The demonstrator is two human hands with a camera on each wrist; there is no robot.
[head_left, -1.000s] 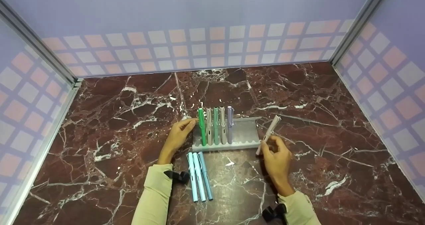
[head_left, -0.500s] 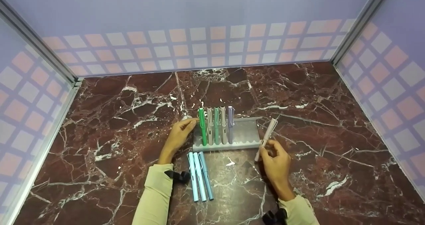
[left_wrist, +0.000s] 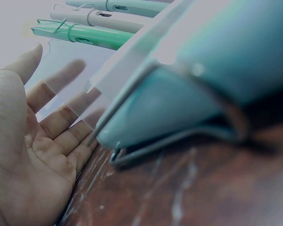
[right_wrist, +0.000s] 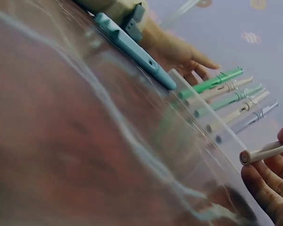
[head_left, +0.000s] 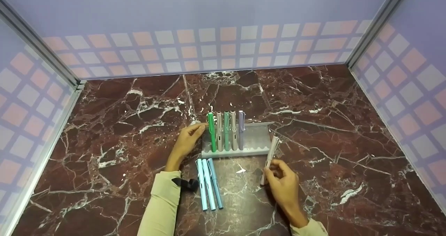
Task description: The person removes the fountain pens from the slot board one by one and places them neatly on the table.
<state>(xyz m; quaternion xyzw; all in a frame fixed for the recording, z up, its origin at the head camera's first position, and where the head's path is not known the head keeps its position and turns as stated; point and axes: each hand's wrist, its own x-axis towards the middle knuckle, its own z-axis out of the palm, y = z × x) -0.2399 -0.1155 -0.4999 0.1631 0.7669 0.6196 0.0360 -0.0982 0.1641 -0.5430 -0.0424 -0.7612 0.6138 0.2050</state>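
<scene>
While right hand (head_left: pixel 284 183) pinches white pen (head_left: pixel 269 156) at rack's (head_left: pixel 256 140) 4 o'clock, left hand (head_left: pixel 188 142) rests flat-fingered, relaxed, against rack's 9 o'clock; five pens (head_left: pixel 226 131) slotted, three blue pens (head_left: pixel 209 183) at 6 o'clock on marble table (head_left: pixel 104 124).

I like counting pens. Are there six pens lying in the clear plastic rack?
No, the clear plastic pen rack holds five pens, and its right-hand slots are bare.
</scene>
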